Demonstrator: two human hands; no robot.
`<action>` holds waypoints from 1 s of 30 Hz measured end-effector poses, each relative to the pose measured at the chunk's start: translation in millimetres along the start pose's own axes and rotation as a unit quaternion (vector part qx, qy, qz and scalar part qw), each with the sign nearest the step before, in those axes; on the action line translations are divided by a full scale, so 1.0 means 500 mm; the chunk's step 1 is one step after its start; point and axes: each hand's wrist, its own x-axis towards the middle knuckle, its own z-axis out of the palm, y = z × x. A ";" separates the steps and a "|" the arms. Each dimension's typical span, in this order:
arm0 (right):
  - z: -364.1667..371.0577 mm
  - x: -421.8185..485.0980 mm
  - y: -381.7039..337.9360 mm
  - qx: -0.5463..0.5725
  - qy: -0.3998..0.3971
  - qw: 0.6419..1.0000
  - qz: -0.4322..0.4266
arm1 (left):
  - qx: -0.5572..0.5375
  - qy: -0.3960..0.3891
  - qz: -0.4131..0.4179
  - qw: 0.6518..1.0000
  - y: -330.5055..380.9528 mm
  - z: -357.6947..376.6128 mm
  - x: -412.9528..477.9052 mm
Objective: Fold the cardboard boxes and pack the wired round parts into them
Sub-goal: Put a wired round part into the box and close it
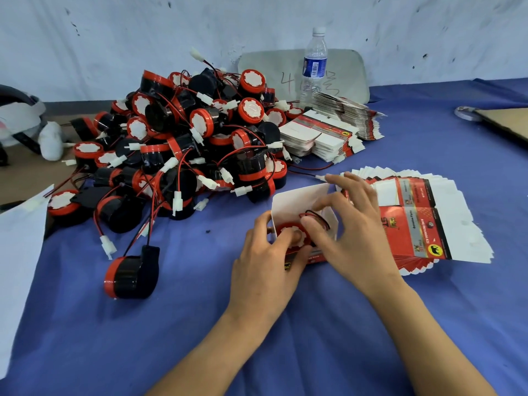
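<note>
Packing workshop, heaped wired parts (183, 144), stacked flat cartons (323, 138)

I note a clear water bottle (314, 64) standing before a grey board (351, 72); a tape roll (468, 117) lies far right on the blue cloth (328, 324).
</note>
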 end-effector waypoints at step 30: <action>0.007 0.004 -0.005 -0.147 -0.107 0.976 0.120 | 0.023 0.014 0.026 0.999 0.012 -0.002 -0.006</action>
